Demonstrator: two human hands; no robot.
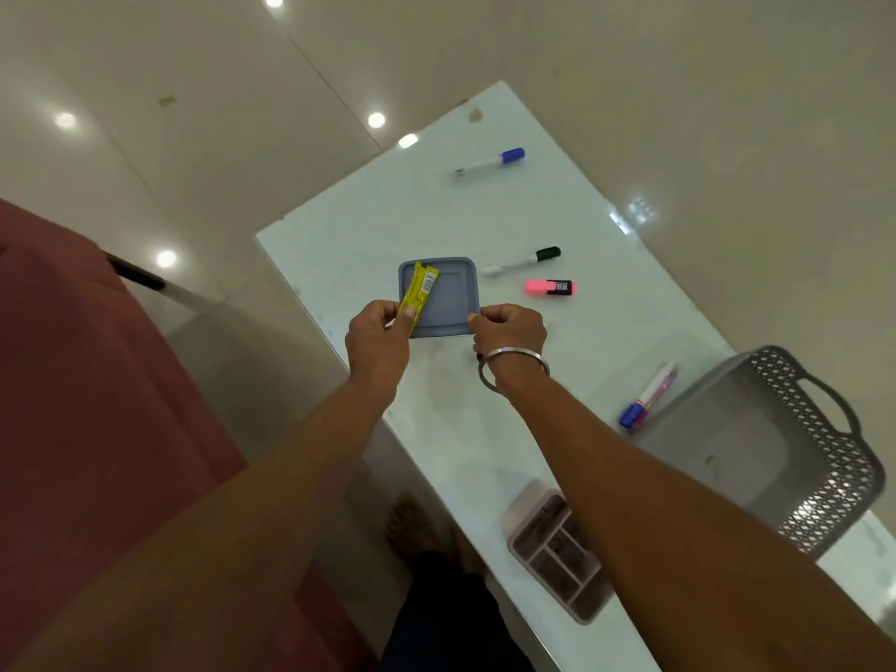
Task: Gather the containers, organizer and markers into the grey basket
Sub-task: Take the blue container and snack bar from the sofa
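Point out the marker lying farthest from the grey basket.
The blue-capped marker, alone at the far end of the table. The dark-capped marker and pink highlighter lie closer; the second blue-capped marker sits beside the basket.

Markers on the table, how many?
5: far blue-capped marker; black-capped marker and pink highlighter beside the container; near blue-capped marker and pink marker beside the grey basket.

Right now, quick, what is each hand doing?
Left hand: closed, pinches the yellow packet.
Right hand: closed, pinches a corner of the container.
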